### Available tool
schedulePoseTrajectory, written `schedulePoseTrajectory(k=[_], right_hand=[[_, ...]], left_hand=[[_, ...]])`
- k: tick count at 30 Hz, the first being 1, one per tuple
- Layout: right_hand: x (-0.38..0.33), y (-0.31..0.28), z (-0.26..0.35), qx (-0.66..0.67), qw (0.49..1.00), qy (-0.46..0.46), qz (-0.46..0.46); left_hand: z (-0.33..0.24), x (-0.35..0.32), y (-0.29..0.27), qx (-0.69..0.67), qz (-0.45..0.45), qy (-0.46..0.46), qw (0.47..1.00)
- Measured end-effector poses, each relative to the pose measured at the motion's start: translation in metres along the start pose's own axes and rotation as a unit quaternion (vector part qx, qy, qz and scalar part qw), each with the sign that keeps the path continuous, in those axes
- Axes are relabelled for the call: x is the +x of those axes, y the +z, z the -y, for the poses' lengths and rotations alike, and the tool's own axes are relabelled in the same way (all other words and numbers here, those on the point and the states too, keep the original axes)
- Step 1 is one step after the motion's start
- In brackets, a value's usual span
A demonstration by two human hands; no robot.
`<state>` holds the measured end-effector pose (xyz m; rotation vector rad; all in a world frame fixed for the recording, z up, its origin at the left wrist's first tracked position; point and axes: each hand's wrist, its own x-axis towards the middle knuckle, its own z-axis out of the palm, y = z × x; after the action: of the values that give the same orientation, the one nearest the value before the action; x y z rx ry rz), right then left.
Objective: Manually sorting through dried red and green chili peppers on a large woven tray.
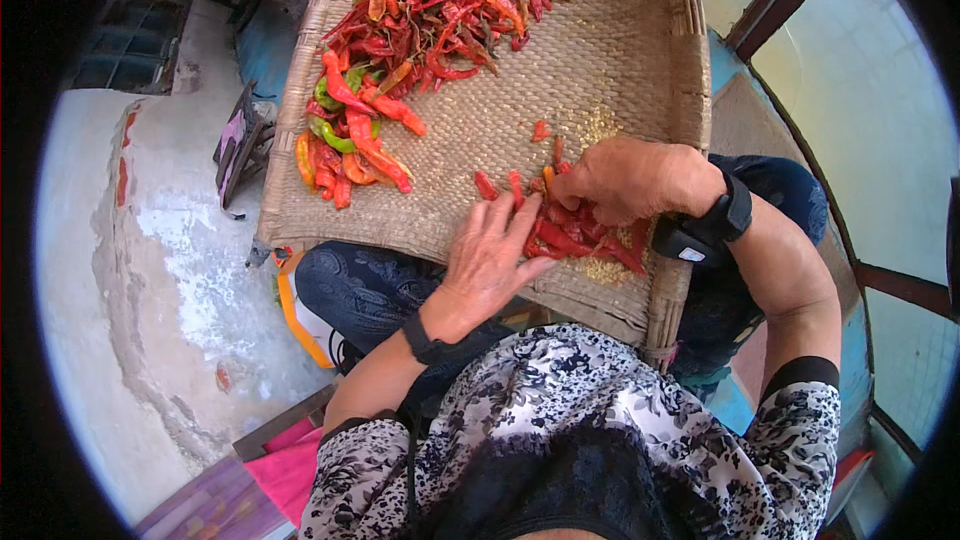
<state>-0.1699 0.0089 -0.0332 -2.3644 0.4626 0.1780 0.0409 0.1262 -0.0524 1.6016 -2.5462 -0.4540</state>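
A flat woven tray (620,50) rests on my lap. A big heap of red chillies (440,10) lies at its far side, with a few green and orange ones (335,135) toward the left edge. Near the front edge sits a small pile of cut red chilli pieces (575,235) with pale seeds (600,270) beside it. My left hand (490,260) lies flat, fingers spread, touching that pile. Over the same pile, my right hand (625,180) is curled with its fingertips down among the pieces; what it pinches is hidden.
A worn concrete floor (150,270) spreads to the left, with a small dark object (240,145) beside the tray. Pink cloth (285,465) lies at lower left. A dark-framed window or door (800,0) stands on the right.
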Motion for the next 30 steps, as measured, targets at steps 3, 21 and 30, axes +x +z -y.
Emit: schedulePoseTrajectory(k=[3,21,30], right_hand=[[-0.005,-0.013,-0.009,0.041,0.998,-0.015,-0.042],[-0.034,-0.044,-0.022,0.149,0.968,0.020,-0.199],[-0.037,-0.046,-0.017,0.158,0.971,0.040,-0.176]], left_hand=[[-0.010,0.022,0.014,-0.075,-0.043,0.019,0.996],[-0.012,0.087,-0.028,-0.527,-0.090,-0.076,0.842],[-0.008,0.098,-0.035,-0.675,0.047,-0.150,0.721]])
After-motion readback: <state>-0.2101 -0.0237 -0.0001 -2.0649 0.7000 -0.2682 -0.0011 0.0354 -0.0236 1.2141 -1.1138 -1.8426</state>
